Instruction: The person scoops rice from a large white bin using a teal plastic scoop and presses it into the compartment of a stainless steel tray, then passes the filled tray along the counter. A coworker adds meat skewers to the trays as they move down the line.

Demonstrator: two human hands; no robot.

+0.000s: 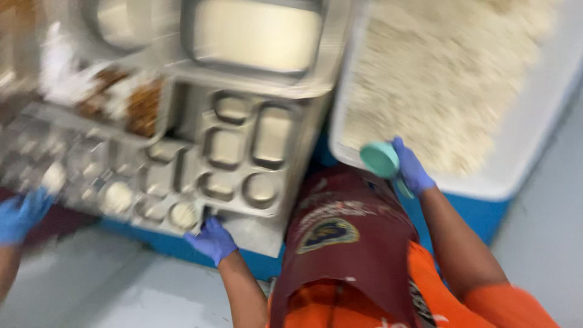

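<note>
My left hand, in a blue glove, grips the near edge of a steel compartment tray on the counter. My right hand, also blue-gloved, holds a teal scoop at the near edge of a big white tub full of cooked rice. The frame is blurred by motion.
Further steel compartment trays lie to the left, some with white mounds of food in them. Deep steel pans sit behind, one with brown food. Another person's blue-gloved hand reaches in at far left. The counter front is blue.
</note>
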